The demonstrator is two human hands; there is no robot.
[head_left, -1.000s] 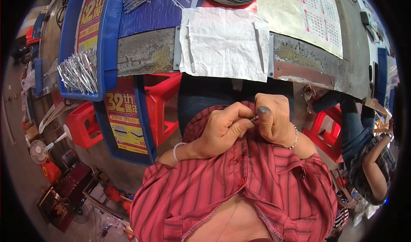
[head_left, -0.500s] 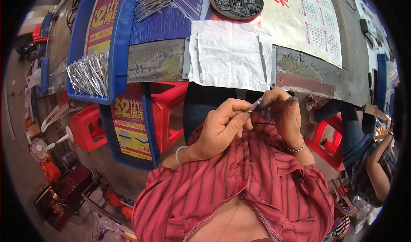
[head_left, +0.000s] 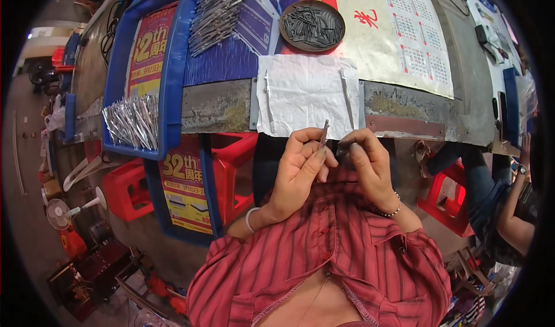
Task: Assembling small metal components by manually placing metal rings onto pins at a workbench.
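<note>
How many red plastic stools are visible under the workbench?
3: one red stool at lower left beside the blue tray, one left of the person's legs, one at right near a co-worker's knee. Others may be hidden.

- Left hand [head_left: 298, 168] sits just left of the frame's centre, palm turned inward, fingers curled, thumb and forefinger pinched shut near their tips
- Right hand [head_left: 367, 165] sits just right of centre, fingers bent and closed toward the left hand, the fingertips of both nearly meeting
- Both forearms rise from the lower middle of the frame, wrists bent upward, elbows tucked close to the torso
</note>
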